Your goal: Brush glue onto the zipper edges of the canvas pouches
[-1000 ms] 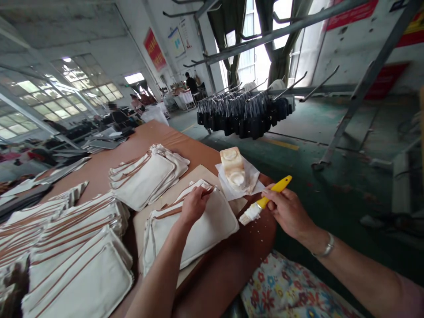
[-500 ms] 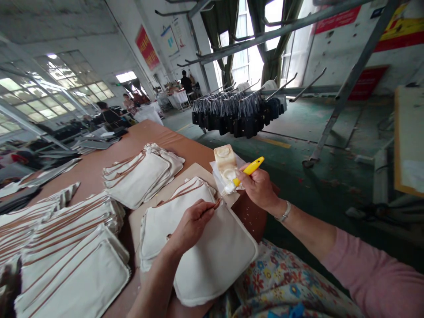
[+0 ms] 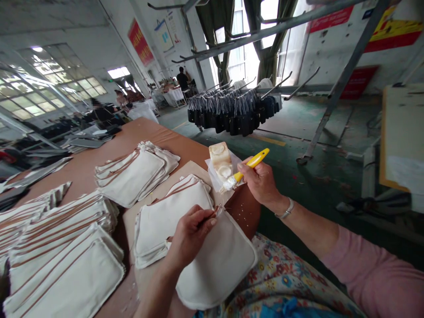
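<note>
My right hand (image 3: 260, 181) grips a brush (image 3: 251, 161) by its yellow handle; white paste coats the bristles. Just behind the bristles is a stained, cream-coloured plastic container (image 3: 220, 155) holding white paste, on a sheet of clear plastic. My left hand (image 3: 194, 234) is closed, pinching the brown-trimmed top edge of a white fabric bag panel (image 3: 220, 260) that hangs partly over the table's near edge. The fingers hide part of that trim. Beneath and behind it lie more white bag panels (image 3: 175, 205) with brown trim, on a cardboard sheet (image 3: 195, 170).
Stacks of white panels (image 3: 66, 278) with brown strips cover the left of the brown table (image 3: 155, 130). A metal rack (image 3: 326, 119) hung with black bags (image 3: 236, 117) stands beyond it. Another table (image 3: 404, 132) is at right. People sit and stand far back.
My right hand has drawn the brush up and back from the paste container, so its coated bristles now show. My left hand still holds the panel's edge. The view has shifted slightly.
</note>
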A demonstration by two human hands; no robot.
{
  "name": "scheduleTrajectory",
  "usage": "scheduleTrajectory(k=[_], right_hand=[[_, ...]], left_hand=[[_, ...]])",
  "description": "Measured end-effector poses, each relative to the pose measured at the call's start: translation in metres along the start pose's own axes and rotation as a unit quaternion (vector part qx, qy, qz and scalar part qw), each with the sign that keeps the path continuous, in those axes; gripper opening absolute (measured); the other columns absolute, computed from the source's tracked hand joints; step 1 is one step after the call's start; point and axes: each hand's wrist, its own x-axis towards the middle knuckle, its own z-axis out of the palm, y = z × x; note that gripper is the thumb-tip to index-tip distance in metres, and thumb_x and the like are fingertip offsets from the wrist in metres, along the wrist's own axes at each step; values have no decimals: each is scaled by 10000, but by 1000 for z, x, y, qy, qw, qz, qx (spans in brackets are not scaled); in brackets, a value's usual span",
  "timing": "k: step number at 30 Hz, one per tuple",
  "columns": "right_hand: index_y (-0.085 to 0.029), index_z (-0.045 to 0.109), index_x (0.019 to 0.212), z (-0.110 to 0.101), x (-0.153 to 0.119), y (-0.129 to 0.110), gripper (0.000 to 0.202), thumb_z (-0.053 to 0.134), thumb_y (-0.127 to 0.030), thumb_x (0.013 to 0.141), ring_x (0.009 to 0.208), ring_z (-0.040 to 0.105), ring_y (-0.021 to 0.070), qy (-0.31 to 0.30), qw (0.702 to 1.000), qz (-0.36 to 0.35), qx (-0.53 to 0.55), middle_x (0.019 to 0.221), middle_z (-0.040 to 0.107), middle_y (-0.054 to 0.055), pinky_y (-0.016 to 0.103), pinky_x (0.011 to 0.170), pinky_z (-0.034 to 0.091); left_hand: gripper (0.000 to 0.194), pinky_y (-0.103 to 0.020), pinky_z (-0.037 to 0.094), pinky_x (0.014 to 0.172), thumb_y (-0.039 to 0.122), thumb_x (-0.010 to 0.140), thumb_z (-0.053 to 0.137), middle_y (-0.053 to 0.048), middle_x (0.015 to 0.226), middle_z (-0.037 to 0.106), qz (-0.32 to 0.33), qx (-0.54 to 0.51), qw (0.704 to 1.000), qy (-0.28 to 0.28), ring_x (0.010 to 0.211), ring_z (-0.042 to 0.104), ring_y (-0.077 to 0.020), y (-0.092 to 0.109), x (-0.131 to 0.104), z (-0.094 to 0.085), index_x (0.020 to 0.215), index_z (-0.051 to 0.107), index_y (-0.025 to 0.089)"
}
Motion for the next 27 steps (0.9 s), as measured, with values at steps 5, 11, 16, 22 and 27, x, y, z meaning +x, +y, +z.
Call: scheduleTrajectory(k=[5, 11, 16, 22, 27], right_hand=[[-198, 626, 774, 3, -9, -15, 308, 629, -471, 918, 532, 519, 145, -123, 987, 57, 80, 567, 537, -34, 268, 549, 427], [-196, 613, 729, -10, -6, -26, 263, 658, -402, 886, 500, 452, 118, -116, 980, 85, 140, 562, 509, -44, 251, 486, 368], [-194, 628, 737, 1, -12, -21, 270, 693, -424, 861, 535, 493, 134, -137, 977, 94, 132, 571, 536, -30, 259, 516, 406], [-196, 621, 752, -3, -8, -30, 190, 718, -340, 829, 480, 440, 107, -49, 942, 163, 288, 523, 476, -59, 236, 497, 394], [-204, 587, 679, -32, 15, -48, 190, 691, -294, 810, 435, 331, 87, 75, 930, 174, 316, 501, 378, -68, 226, 460, 373]], left_hand=[[204, -234, 445, 643, 373, 932, 621, -27, 809, 594, 23, 31, 998, 47, 713, 577, -133, 5, -9, 8, 894, 730, 205], [237, -245, 446, 623, 390, 942, 596, -35, 787, 602, 20, 52, 997, 44, 698, 587, -143, 7, -11, 4, 890, 745, 212], [254, -239, 426, 623, 382, 948, 593, -29, 773, 585, 15, 54, 998, 26, 689, 572, -131, 8, -10, 6, 865, 748, 199], [303, -240, 401, 595, 431, 924, 616, -25, 738, 587, 11, 60, 998, 22, 653, 545, -122, 22, 1, -11, 803, 748, 186], [550, -289, 418, 557, 675, 864, 548, -40, 650, 578, 21, -37, 992, 121, 612, 521, -161, 71, 13, -71, 638, 677, 190]])
